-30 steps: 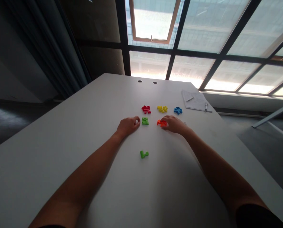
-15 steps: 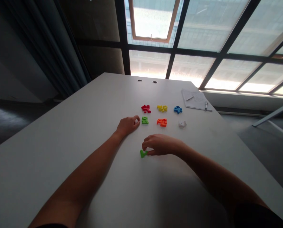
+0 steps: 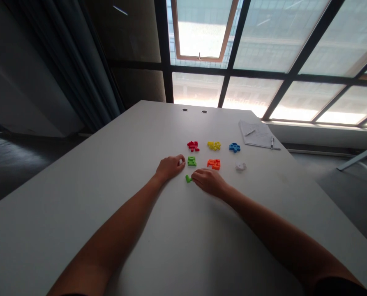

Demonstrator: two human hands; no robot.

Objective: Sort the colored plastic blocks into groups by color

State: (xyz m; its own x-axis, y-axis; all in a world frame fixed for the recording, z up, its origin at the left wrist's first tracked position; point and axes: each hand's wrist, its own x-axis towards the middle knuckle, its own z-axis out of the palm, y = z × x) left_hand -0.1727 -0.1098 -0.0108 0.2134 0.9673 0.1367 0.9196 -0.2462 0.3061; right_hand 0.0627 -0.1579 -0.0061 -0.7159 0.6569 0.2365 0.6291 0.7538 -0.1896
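Note:
On the white table [image 3: 115, 197], several small plastic puzzle pieces form two loose rows. My right hand [image 3: 209, 182] pinches a bright green L-shaped piece [image 3: 188, 179], whose end sticks out past my fingertips. My left hand [image 3: 171, 167] rests curled on the table, holding nothing, just left of a green block-shaped piece [image 3: 192, 161]. Beyond my hands lie a red piece [image 3: 193, 146], a yellow piece [image 3: 214, 146] and a blue piece [image 3: 234, 147]. An orange piece [image 3: 213, 164] sits just above my right hand, and a white piece [image 3: 241, 167] lies to its right.
A sheet of paper [image 3: 257, 134] with a pen [image 3: 272, 142] on it lies at the table's far right corner. Two small round holes [image 3: 194, 110] mark the far edge. Large windows stand beyond the table, and the floor lies below its sides.
My right hand has slid the green L-shaped piece forward from near the table's front to beside the green block. My left hand has barely moved. The view has shifted slightly.

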